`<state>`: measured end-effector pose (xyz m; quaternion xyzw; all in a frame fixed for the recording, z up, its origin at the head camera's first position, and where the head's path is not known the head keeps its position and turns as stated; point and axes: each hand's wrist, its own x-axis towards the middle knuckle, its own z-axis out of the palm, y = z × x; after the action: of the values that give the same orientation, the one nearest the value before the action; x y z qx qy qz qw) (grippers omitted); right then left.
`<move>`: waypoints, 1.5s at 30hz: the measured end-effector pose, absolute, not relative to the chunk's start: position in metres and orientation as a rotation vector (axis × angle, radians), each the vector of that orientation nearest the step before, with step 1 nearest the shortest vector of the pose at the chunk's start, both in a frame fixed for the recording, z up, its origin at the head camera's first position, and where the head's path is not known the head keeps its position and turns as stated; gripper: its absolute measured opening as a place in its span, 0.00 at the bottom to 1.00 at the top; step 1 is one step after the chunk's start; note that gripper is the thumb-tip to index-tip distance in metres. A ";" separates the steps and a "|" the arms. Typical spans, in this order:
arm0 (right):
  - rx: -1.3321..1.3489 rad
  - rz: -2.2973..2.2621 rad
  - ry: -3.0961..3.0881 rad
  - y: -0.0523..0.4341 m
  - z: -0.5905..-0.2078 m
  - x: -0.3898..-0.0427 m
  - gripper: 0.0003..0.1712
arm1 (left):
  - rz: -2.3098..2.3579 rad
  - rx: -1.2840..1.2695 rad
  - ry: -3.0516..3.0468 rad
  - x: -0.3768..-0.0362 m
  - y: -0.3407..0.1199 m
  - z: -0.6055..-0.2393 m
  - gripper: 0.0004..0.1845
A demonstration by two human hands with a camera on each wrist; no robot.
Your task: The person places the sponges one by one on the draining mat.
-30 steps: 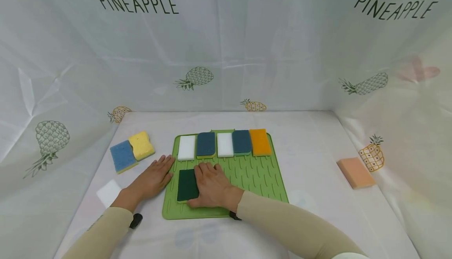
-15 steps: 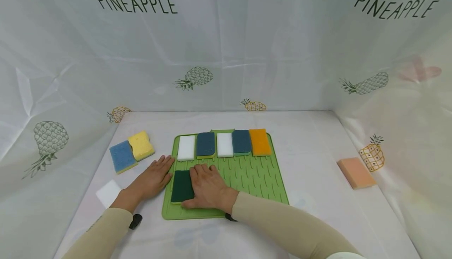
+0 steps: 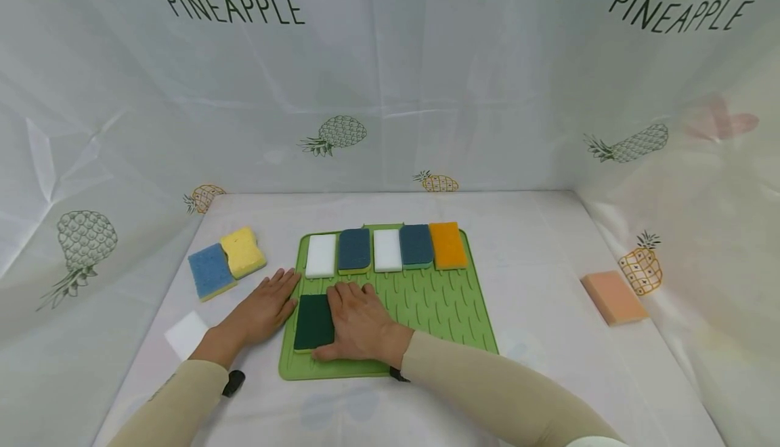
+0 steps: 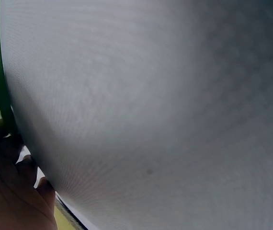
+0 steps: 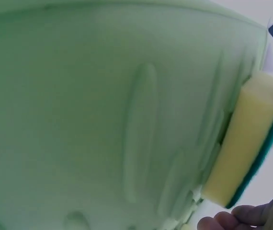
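Right hand (image 3: 358,322) lay flat, fingers straight, pressing the right part of the dark green sponge (image 3: 313,322) at the near left corner of the green mat (image 3: 451,305). Left hand (image 3: 263,310) rested spread on the desk (image 3: 536,250), fingertips touching the mat's left edge

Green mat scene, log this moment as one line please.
right hand flat on dark green sponge | left hand flat beside green mat | five sponges in mat's far row
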<state>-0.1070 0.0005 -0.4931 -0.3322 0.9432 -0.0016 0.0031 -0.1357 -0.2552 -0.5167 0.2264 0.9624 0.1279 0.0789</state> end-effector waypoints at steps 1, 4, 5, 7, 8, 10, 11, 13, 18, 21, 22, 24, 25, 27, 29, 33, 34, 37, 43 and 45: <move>-1.041 -0.019 2.953 0.002 -0.491 -0.107 0.66 | 0.384 0.679 2.880 -0.136 -0.255 -0.517 0.33; -1.061 -0.054 2.971 0.010 -0.485 -0.110 0.64 | 0.395 0.680 2.878 -0.135 -0.256 -0.517 0.33; -1.076 -0.069 2.992 0.013 -0.484 -0.111 0.63 | 0.397 0.679 2.876 -0.135 -0.256 -0.517 0.33; -1.111 -0.085 3.055 0.024 -0.482 -0.115 0.60 | 0.403 0.679 2.872 -0.134 -0.256 -0.517 0.33; -1.134 -0.099 3.092 0.030 -0.481 -0.117 0.57 | 0.404 0.677 2.872 -0.134 -0.257 -0.517 0.33; -1.169 -0.138 3.159 0.043 -0.478 -0.122 0.52 | 0.404 0.674 2.871 -0.134 -0.257 -0.518 0.33; -1.190 -0.166 3.192 0.051 -0.478 -0.124 0.49 | 0.401 0.674 2.872 -0.134 -0.258 -0.518 0.33; -1.225 -0.208 3.250 0.067 -0.476 -0.129 0.44 | 0.399 0.674 2.873 -0.134 -0.258 -0.519 0.33; -1.256 -0.252 3.357 0.113 -0.476 -0.141 0.36 | 0.386 0.666 2.875 -0.135 -0.259 -0.522 0.33; -1.238 -0.231 3.385 0.145 -0.476 -0.146 0.34 | 0.385 0.665 2.877 -0.134 -0.258 -0.523 0.33; -1.227 -0.225 3.387 0.156 -0.476 -0.147 0.34 | 0.384 0.665 2.877 -0.134 -0.258 -0.522 0.33; -1.215 -0.186 3.394 0.179 -0.475 -0.150 0.33 | 0.382 0.660 2.877 -0.133 -0.257 -0.521 0.33; -1.208 -0.155 3.396 0.190 -0.474 -0.150 0.32 | 0.376 0.656 2.877 -0.133 -0.257 -0.521 0.33; -1.207 -0.101 3.402 0.212 -0.472 -0.152 0.32 | 0.373 0.649 2.876 -0.131 -0.257 -0.520 0.33; -1.214 -0.029 3.412 0.233 -0.471 -0.153 0.32 | 0.372 0.641 2.873 -0.131 -0.257 -0.520 0.33; -1.241 0.033 3.417 0.275 -0.470 -0.152 0.33 | 0.368 0.637 2.872 -0.131 -0.256 -0.519 0.34; -1.251 0.040 3.415 0.286 -0.470 -0.152 0.32 | 0.363 0.638 2.872 -0.131 -0.256 -0.520 0.34; -1.272 0.059 3.404 0.318 -0.468 -0.149 0.30 | 0.358 0.638 2.874 -0.132 -0.256 -0.520 0.34; -1.244 0.154 3.353 0.384 -0.465 -0.135 0.39 | 0.361 0.649 2.885 -0.134 -0.254 -0.519 0.33; -1.216 0.185 3.325 0.408 -0.466 -0.128 0.45 | 0.362 0.648 2.884 -0.134 -0.254 -0.518 0.33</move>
<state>-0.1281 0.4075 -0.4659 -0.3360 0.9189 0.0511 -0.2004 -0.1338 -0.2538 -0.5185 0.2167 0.9652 0.1212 0.0815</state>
